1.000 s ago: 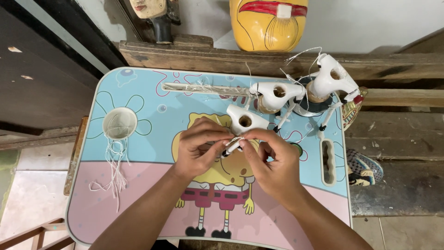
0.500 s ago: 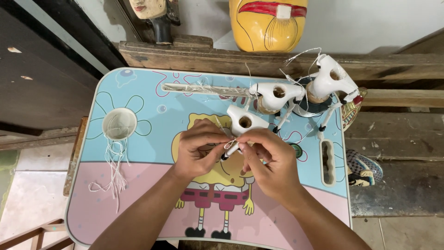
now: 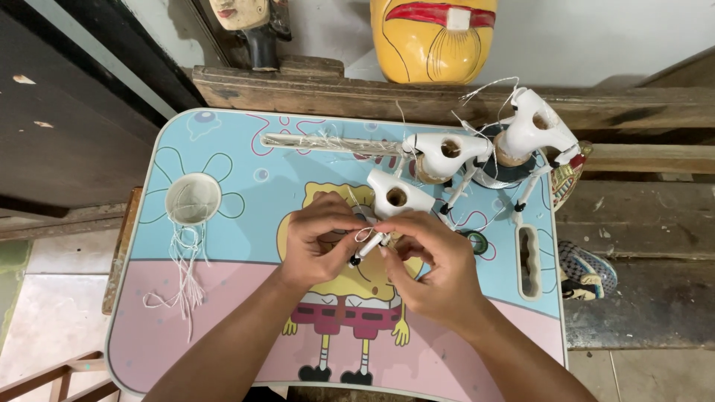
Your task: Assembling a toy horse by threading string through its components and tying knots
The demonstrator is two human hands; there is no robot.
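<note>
Yellow mask (image 3: 434, 37) on wooden ledge (image 3: 372, 93), patterned shoe (image 3: 586, 269)

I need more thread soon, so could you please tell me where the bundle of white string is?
In the head view, the white string hangs from the round cup hole on the table's left side, left of the left hand.

The one camera sits on my head and looks steeply down over my forearms at the small cartoon-printed tabletop (image 3: 223, 149), close enough that it nearly fills the view. It faces forward toward the wooden ledge (image 3: 335, 93) at the top edge.
</note>
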